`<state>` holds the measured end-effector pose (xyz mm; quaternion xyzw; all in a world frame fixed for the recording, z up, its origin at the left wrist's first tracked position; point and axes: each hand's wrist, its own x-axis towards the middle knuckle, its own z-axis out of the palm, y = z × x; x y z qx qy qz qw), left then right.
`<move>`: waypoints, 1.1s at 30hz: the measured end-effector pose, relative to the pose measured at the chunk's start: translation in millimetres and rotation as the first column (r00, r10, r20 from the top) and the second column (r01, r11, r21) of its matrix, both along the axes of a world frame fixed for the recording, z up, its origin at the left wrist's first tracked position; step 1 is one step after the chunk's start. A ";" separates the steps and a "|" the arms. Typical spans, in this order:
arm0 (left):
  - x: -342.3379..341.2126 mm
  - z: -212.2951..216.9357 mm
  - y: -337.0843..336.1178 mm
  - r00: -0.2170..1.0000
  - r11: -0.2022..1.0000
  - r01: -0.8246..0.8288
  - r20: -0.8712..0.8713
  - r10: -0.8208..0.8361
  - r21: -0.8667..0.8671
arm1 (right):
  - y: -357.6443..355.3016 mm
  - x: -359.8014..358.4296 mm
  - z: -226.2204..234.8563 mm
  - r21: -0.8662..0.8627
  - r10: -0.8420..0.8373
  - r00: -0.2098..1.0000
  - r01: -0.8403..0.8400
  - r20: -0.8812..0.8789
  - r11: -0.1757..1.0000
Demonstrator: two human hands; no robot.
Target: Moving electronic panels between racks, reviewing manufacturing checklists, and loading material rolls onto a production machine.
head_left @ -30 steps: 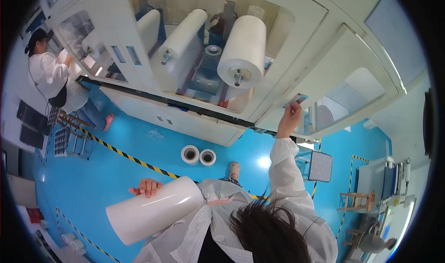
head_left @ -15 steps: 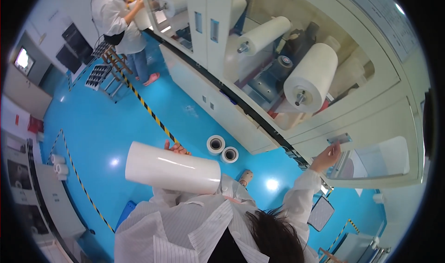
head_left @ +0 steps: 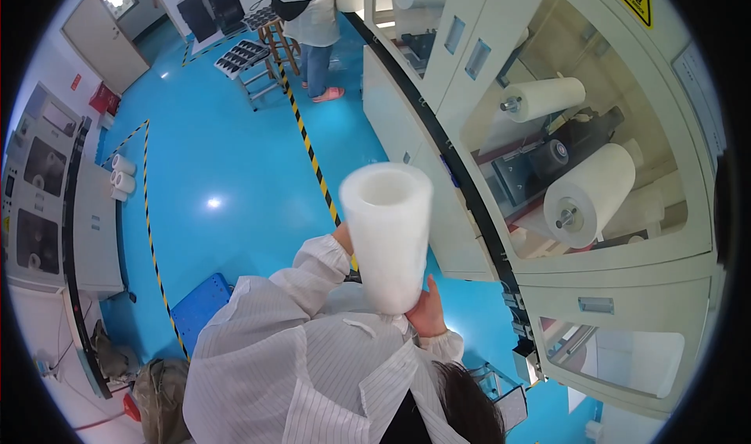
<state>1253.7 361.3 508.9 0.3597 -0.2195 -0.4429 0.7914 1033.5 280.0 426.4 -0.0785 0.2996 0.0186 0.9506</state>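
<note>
A large roll of white film (head_left: 387,248) stands nearly upright in front of my chest, its hollow core facing up. My left hand (head_left: 343,238) holds the roll from its far left side; the fingers are hidden behind it and only a bit near the wrist shows. At the lower right end, my right hand (head_left: 428,311) supports the roll, thumb pointing up beside it and the palm against the bottom edge.
To the right stands a white machine cabinet (head_left: 508,287) with windows; inside, a large film roll (head_left: 591,197) and a smaller roll (head_left: 544,100) sit on shafts. A co-worker (head_left: 317,37) stands at the far end near stools (head_left: 242,57). A blue platform (head_left: 202,307) lies left on the floor.
The roll has swung from lying sideways to nearly upright and moved right. My right hand has left the cabinet's lower door handle, that door now looks shut, and the hand supports the roll.
</note>
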 end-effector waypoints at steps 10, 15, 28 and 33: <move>-66.8 55.3 -34.4 0.916 0.939 0.329 0.207 -0.344 0.101 | -10.6 -26.2 -59.0 -0.067 -0.334 0.932 0.346 0.141 0.936; -78.7 63.1 -42.2 0.725 0.871 0.491 0.547 -0.419 0.016 | -4.5 -51.1 -49.6 0.004 -0.355 0.896 0.368 0.265 0.930; -80.0 72.3 -38.1 0.812 0.872 0.487 0.338 -0.476 0.057 | -4.3 -30.3 -48.3 0.039 -0.328 0.860 0.341 0.391 0.939; -75.4 75.5 -29.3 0.863 0.903 0.428 0.282 -0.419 0.030 | -15.1 -15.5 -51.0 0.009 -0.334 0.854 0.360 0.399 0.933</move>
